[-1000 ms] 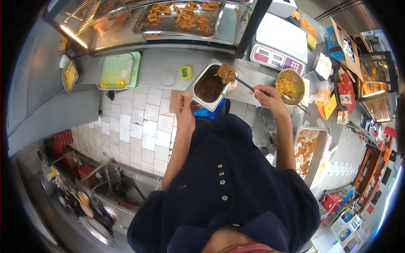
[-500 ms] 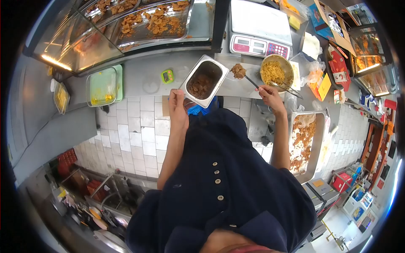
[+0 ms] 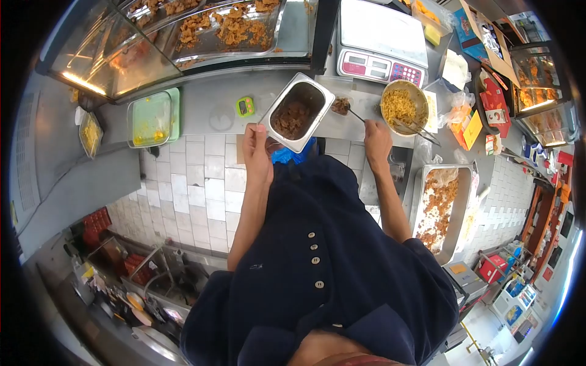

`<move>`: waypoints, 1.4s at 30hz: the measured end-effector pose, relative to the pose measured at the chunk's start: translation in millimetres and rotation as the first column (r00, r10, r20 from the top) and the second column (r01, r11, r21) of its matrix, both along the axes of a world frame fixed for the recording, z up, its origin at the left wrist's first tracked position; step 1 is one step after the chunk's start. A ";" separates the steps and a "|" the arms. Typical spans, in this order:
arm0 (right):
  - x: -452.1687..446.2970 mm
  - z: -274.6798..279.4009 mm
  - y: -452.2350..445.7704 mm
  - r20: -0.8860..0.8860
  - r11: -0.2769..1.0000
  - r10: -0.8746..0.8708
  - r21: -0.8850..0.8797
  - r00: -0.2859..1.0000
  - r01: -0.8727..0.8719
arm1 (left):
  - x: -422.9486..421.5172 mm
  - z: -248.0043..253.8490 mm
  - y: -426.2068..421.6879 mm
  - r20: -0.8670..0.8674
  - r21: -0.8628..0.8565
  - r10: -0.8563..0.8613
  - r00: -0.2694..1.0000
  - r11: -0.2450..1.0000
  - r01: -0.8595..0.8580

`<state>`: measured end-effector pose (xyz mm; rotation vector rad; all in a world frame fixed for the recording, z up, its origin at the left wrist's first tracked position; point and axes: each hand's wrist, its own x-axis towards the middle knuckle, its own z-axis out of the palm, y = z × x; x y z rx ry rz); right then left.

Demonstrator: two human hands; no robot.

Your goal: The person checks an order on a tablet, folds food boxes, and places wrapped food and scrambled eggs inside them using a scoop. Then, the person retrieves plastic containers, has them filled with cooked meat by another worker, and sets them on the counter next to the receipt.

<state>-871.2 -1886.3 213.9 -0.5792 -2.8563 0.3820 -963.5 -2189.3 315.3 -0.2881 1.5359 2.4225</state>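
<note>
My left hand (image 3: 256, 146) grips the lower left edge of a deep steel pan (image 3: 325, 100) with dark brown food (image 3: 292, 119) at its bottom; the pan is tilted at the counter's front edge. My right hand (image 3: 377, 139) is closed round the dark handle of a spoon (image 3: 356, 114). The spoon's head carries brown food (image 3: 340, 105) and is just right of the pan, apart from it. Right of the spoon stands a round bowl of noodles (image 3: 400, 108) with tongs (image 3: 421, 131) resting in it.
Behind the bowl is a white scale (image 3: 381, 36). A green timer (image 3: 245, 107) and a green tray (image 3: 174, 116) lie left on the counter. A glass display case (image 3: 177, 73) borders the back. A large food tray (image 3: 466, 183) sits at the right.
Since one second ago, the spoon has moved from over the pan's right rim to beside it, and its load looks smaller. The view has shifted.
</note>
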 end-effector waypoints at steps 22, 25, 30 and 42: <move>-3.0 100.7 -15.0 -0.079 0.912 -0.214 -0.373 0.974 0.170 | 4.4 0.2 -8.9 0.001 0.028 -0.015 1.000 1.000 0.015; -12.3 167.7 -24.9 0.126 0.828 -0.228 -0.498 0.966 0.260 | 5.9 1.9 -5.2 0.002 0.011 -0.038 0.999 0.999 0.038; -53.9 177.0 -48.9 0.004 0.933 0.349 -0.101 0.937 -0.347 | 10.7 -2.0 1.2 -0.171 -0.111 -0.099 0.980 0.991 0.080; -105.4 141.5 -61.0 0.114 0.632 0.728 -0.493 0.676 -0.598 | 17.0 -5.3 1.2 -0.181 -0.109 -0.045 0.982 0.994 0.026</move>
